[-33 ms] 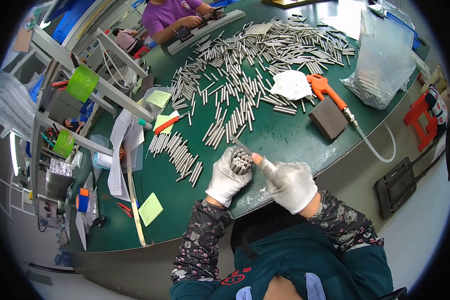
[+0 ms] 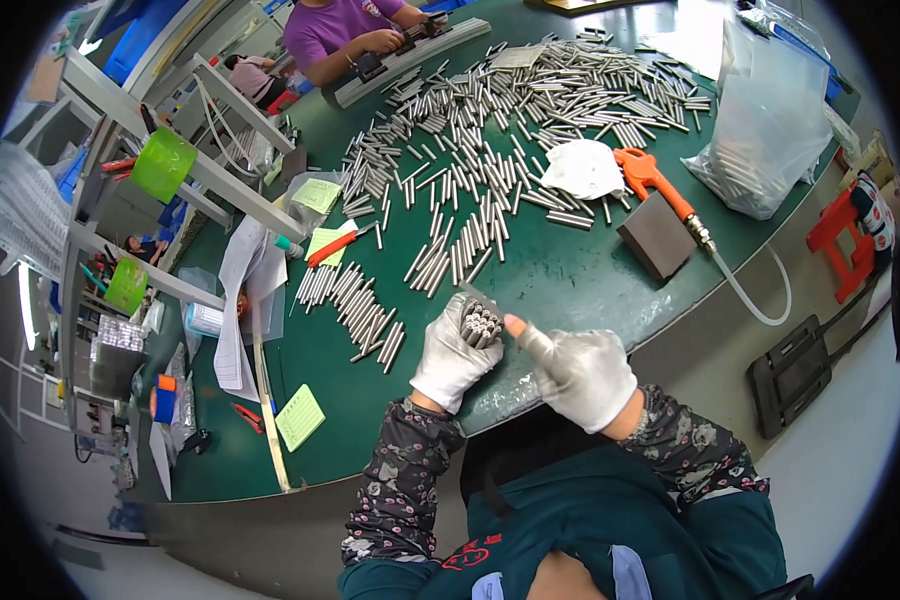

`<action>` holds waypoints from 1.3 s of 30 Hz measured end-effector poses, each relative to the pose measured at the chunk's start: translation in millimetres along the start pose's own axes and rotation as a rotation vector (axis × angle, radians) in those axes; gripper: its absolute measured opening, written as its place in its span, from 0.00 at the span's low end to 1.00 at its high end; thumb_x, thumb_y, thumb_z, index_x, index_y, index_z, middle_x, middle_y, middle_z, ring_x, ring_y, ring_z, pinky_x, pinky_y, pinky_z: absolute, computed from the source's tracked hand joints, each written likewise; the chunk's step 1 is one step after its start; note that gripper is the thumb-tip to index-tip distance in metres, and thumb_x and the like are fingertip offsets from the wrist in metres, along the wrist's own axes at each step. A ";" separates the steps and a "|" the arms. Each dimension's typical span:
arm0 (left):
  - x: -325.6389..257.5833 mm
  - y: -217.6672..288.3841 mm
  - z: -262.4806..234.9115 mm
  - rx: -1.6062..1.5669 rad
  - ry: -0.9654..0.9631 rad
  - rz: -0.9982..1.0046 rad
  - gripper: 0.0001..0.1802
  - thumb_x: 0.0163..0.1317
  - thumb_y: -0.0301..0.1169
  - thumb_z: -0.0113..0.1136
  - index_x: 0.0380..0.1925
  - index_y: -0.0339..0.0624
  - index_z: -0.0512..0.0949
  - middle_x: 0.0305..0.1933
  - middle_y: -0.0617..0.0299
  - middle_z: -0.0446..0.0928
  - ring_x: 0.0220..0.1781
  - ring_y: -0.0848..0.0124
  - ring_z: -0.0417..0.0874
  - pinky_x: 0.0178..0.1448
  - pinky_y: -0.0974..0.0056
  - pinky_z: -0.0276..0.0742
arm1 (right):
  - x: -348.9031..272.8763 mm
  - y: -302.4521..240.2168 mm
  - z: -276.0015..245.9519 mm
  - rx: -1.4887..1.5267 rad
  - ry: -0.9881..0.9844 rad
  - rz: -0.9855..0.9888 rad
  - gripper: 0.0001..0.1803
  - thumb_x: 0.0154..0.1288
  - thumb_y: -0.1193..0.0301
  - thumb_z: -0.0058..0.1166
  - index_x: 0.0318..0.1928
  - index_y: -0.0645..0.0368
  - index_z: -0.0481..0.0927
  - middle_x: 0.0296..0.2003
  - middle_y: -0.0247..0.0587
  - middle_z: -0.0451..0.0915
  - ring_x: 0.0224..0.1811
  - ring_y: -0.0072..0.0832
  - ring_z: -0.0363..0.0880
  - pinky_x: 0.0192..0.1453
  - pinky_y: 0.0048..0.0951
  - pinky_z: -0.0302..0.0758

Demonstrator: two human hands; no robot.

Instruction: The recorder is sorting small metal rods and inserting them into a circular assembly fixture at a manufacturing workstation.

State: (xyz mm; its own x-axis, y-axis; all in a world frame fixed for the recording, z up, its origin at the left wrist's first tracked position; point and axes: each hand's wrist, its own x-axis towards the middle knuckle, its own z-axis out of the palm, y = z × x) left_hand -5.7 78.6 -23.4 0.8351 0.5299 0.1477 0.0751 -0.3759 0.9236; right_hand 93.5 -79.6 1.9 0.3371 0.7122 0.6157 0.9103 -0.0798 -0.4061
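Observation:
My left hand [image 2: 452,360], in a white glove, is closed around a bundle of short metal rods [image 2: 482,325], their ends facing up. My right hand [image 2: 582,378], gloved in white with one fingertip bare, is closed on a thin grey blade-like tool [image 2: 482,297]. The tool reaches over the upper edge of the bundle; whether it touches the rod ends I cannot tell. Its exact kind is unclear, and the glove hides its rear end. Beyond my left hand lie loose metal rods [image 2: 478,240], with a shorter row of rods [image 2: 365,315] to its left.
A large rod pile covers the far green table [image 2: 570,275]. At right are a white mask [image 2: 583,170], an orange air gun [image 2: 655,180], a dark block [image 2: 657,238] and a plastic bag [image 2: 760,140]. An orange-handled cutter [image 2: 335,248] lies left. A person in purple [image 2: 335,40] works opposite.
The tip of the thin tool has shifted slightly down and left, along with my right hand's bare fingertip. My left hand still holds the rod bundle in the same place.

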 end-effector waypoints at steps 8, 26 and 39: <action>-0.9 1.1 0.2 -0.258 -0.064 -0.058 0.26 0.42 0.18 0.64 0.45 0.37 0.69 0.38 0.65 0.74 0.40 0.80 0.75 0.45 0.74 0.74 | 9.9 0.8 16.9 -0.004 -0.101 -0.070 0.27 0.47 0.75 0.50 0.53 0.49 0.72 0.17 0.31 0.72 0.17 0.30 0.74 0.20 0.32 0.69; -1.9 3.0 -0.5 -0.163 -0.054 -0.027 0.24 0.47 0.18 0.62 0.46 0.37 0.67 0.39 0.65 0.74 0.41 0.78 0.76 0.45 0.73 0.74 | 11.8 -4.7 11.9 -0.013 -0.006 -0.078 0.34 0.42 0.78 0.52 0.57 0.50 0.70 0.15 0.34 0.69 0.15 0.30 0.71 0.18 0.33 0.66; 0.6 0.6 -1.8 -0.104 -0.068 0.006 0.20 0.46 0.21 0.65 0.40 0.37 0.70 0.33 0.66 0.75 0.34 0.80 0.75 0.39 0.73 0.73 | 14.9 -1.4 16.1 -0.002 -0.010 -0.077 0.30 0.46 0.77 0.52 0.56 0.49 0.71 0.13 0.33 0.67 0.14 0.29 0.70 0.19 0.32 0.67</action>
State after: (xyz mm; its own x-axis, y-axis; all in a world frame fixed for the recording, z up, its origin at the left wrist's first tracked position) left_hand -6.1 80.1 -22.1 0.8707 0.4737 0.1324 0.0161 -0.2965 0.9549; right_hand 93.4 -57.6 0.7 0.2637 0.7234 0.6381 0.9338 -0.0257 -0.3567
